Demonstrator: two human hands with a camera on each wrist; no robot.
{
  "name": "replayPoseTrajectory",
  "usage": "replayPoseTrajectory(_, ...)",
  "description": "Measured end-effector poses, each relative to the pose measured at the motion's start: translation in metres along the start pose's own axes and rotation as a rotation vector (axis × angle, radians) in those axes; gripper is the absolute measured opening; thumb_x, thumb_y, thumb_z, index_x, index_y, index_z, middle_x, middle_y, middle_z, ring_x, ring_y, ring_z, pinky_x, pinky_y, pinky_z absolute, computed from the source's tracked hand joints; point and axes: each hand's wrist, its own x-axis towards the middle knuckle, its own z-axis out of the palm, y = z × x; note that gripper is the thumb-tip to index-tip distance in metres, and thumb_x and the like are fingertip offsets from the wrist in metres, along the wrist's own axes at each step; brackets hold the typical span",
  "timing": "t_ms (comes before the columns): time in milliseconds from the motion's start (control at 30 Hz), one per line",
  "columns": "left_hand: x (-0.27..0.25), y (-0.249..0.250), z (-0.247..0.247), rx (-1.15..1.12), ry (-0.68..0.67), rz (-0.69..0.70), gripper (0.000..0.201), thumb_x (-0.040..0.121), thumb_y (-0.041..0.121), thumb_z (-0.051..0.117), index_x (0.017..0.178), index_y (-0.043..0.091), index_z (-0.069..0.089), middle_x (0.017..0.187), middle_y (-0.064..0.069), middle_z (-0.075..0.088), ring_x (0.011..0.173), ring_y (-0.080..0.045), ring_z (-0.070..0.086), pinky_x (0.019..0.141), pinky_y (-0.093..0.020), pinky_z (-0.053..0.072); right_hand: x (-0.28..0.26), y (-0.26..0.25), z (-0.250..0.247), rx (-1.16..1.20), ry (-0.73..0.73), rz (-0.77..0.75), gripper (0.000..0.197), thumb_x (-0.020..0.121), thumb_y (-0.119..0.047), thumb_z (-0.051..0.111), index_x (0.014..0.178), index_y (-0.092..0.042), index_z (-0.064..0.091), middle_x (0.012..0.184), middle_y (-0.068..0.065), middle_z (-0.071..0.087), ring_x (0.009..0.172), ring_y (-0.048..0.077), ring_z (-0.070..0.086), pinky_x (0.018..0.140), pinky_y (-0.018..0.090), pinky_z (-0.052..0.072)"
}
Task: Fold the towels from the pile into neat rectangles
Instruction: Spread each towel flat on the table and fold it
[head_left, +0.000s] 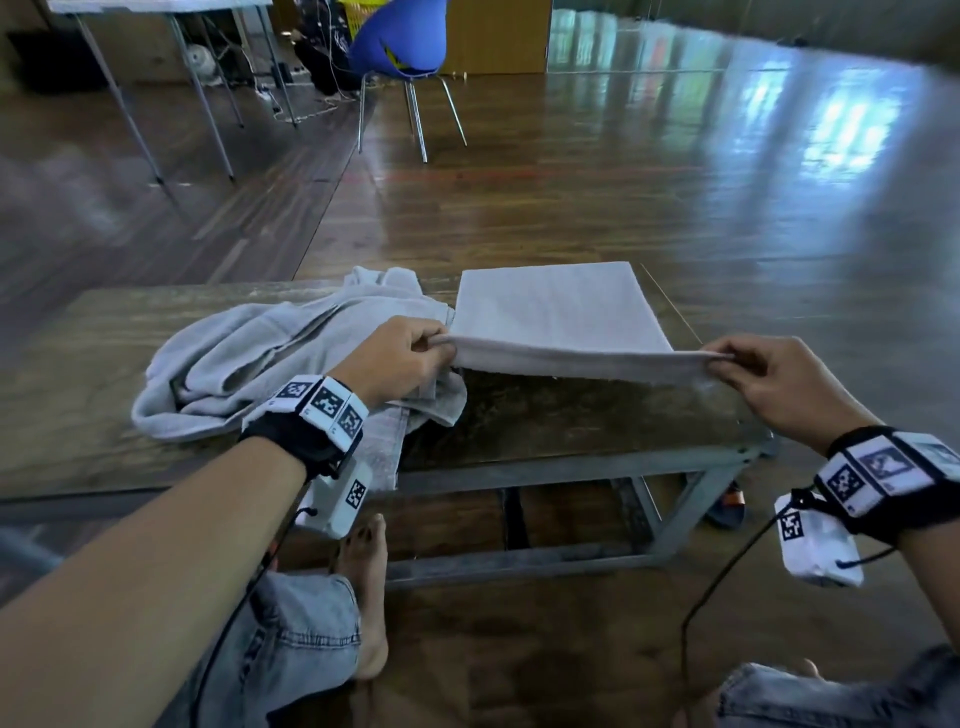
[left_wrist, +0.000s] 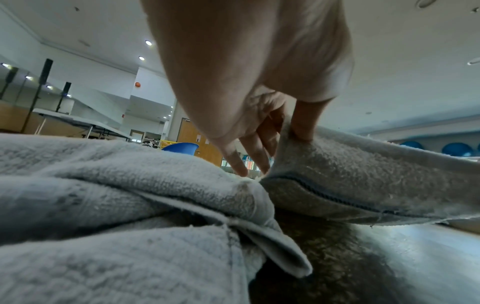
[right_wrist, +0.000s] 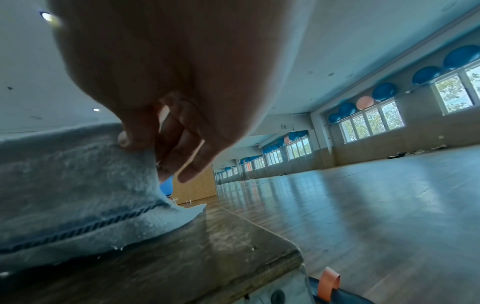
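left hand (head_left: 397, 358) and right hand (head_left: 774, 379) each pinch the towel (head_left: 561, 312)'s raised near edge.

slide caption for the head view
Both hands, left hand and right hand, lift towel edge beside crumpled pile.

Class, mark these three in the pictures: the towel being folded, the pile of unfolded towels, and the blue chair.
towel being folded (head_left: 561, 306), head view, on its flat upper face.
pile of unfolded towels (head_left: 249, 358), head view, on the crumpled middle.
blue chair (head_left: 397, 39), head view, on the seat shell's back.
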Motion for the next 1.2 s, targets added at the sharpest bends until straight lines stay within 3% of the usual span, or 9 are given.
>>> replayPoseTrajectory(233,0.008,0.012,-0.004,0.055,-0.196,-0.131,0.023,0.101,0.018,0.055,0.081,0.01,0.062,0.075,-0.005,0.061,0.07,-0.014,0.059,0.071,-0.024,0.052,0.006,-0.003,-0.021,-0.024,-0.197,0.079,0.027,0.095,-0.008,0.063,0.079,-0.028,0.072,0.078,0.01,0.072,0.075,0.027,0.066,0.074,0.039,0.05)
replayPoseTrajectory(300,0.009,0.02,-0.008,-0.072,-0.352,-0.262,0.02,0.101,0.015,0.055,0.09,0.003,0.066,0.086,-0.009,0.067,0.081,-0.021,0.066,0.08,-0.033,0.058,0.007,-0.002,-0.025,-0.048,-0.217,0.144,0.027,0.094,-0.004,0.064,0.077,-0.022,0.073,0.075,0.009,0.072,0.074,0.026,0.065,0.072,0.04,0.049)
replayPoseTrajectory(433,0.006,0.033,-0.021,-0.318,-0.712,-0.461,0.017,0.101,0.01,0.053,0.091,0.005,0.066,0.076,-0.004,0.071,0.064,-0.021,0.073,0.063,-0.029,0.062,0.012,-0.003,-0.028,0.022,-0.361,0.333,0.027,0.092,0.001,0.061,0.073,-0.012,0.076,0.062,0.002,0.065,0.057,0.011,0.059,0.051,0.022,0.046)
replayPoseTrajectory(500,0.012,0.035,-0.021,-0.286,-0.67,-0.452,0.017,0.101,0.011,0.053,0.093,0.005,0.067,0.082,-0.007,0.073,0.065,-0.023,0.071,0.066,-0.031,0.06,0.015,-0.001,-0.023,-0.029,-0.362,0.362,0.029,0.093,-0.002,0.06,0.071,-0.013,0.077,0.056,-0.003,0.064,0.047,0.004,0.056,0.042,0.017,0.043)
replayPoseTrajectory(600,0.026,0.032,-0.008,-0.102,-0.344,-0.342,0.024,0.1,0.014,0.055,0.078,0.009,0.064,0.075,-0.005,0.068,0.065,-0.02,0.065,0.064,-0.028,0.057,0.023,0.001,-0.011,-0.131,-0.26,0.315,0.022,0.096,-0.015,0.059,0.081,-0.019,0.074,0.059,-0.006,0.069,0.047,0.006,0.062,0.044,0.022,0.049)
replayPoseTrajectory(733,0.036,0.022,0.015,0.189,-0.158,-0.17,0.032,0.098,0.019,0.059,0.069,0.005,0.061,0.064,-0.004,0.056,0.06,-0.014,0.051,0.061,-0.027,0.039,0.033,0.006,0.008,-0.251,-0.147,0.235,0.015,0.097,-0.024,0.059,0.087,-0.022,0.07,0.076,-0.001,0.072,0.073,0.024,0.07,0.071,0.038,0.055)
replayPoseTrajectory(833,0.039,0.017,0.025,0.235,-0.213,-0.172,0.025,0.097,0.02,0.059,0.09,-0.001,0.071,0.066,-0.003,0.059,0.064,-0.016,0.052,0.06,-0.026,0.037,0.035,0.01,0.02,-0.333,-0.207,0.253,0.016,0.098,-0.029,0.058,0.087,-0.025,0.069,0.081,-0.003,0.072,0.081,0.022,0.067,0.08,0.041,0.051)
replayPoseTrajectory(933,0.038,0.013,0.03,0.301,-0.328,-0.217,0.024,0.098,0.021,0.059,0.102,0.002,0.073,0.094,-0.014,0.071,0.085,-0.026,0.062,0.079,-0.034,0.046,0.034,0.011,0.028,-0.383,-0.332,0.254,0.019,0.1,-0.029,0.055,0.093,-0.023,0.071,0.087,-0.001,0.072,0.08,0.017,0.066,0.073,0.035,0.051)
replayPoseTrajectory(1200,0.042,0.029,0.008,0.276,-0.618,-0.318,0.025,0.093,0.019,0.064,0.069,0.021,0.07,0.074,0.003,0.066,0.075,-0.017,0.059,0.074,-0.028,0.049,0.043,0.007,0.007,-0.441,-0.382,0.407,0.036,0.09,-0.028,0.059,0.056,-0.017,0.064,0.057,-0.006,0.065,0.06,0.013,0.068,0.073,0.037,0.058)
